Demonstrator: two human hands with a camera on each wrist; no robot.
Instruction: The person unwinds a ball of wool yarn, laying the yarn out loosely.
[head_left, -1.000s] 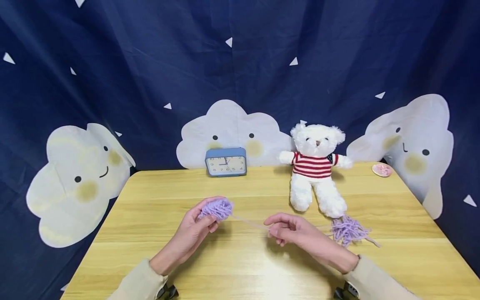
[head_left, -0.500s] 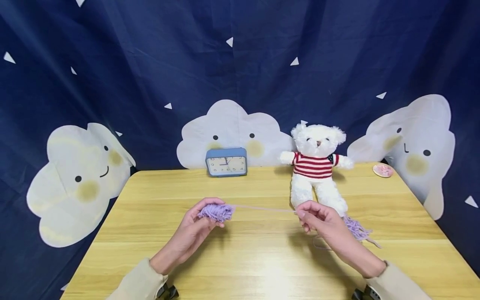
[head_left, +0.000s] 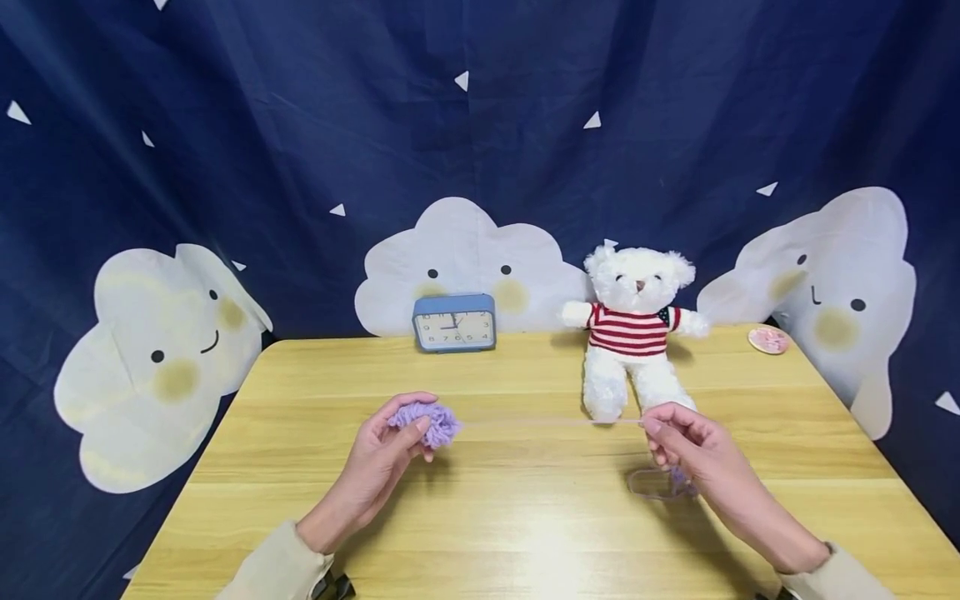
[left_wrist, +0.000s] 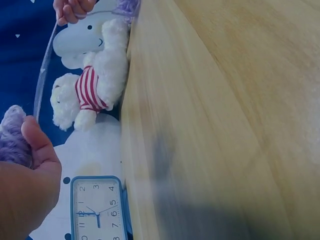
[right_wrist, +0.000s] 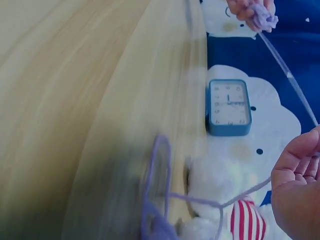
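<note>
Head view: our left hand (head_left: pixel 381 460) is raised over the table (head_left: pixel 300 379), thumb and fingers curled round a purple yarn bundle (head_left: pixel 444 427). Our right hand (head_left: pixel 701 454) is up near the feet of the white bear (head_left: pixel 637 287), thumb and forefinger pinching a strand (head_left: pixel 555 422) that spans nearly straight between the two hands. Loose yarn (head_left: pixel 681 482) shows partly under the right hand. The clock (head_left: pixel 454 325) stands well behind.

Left wrist view: our thumb lies against the bundle, which the frame edge cuts off; the strand runs past it to the curled right fingers.

Right wrist view: the yarn goes on beyond our right hand towards the loose yarn, a slack loop (right_wrist: pixel 168 165) beside it. The pinch point itself is hidden by the hand.

We judge this as paying out a length for winding onto the bundle. Next calls for bringing the strand round the bundle under light tension, left grip firm enough to keep its coils together, the loop kept from snagging.
</note>
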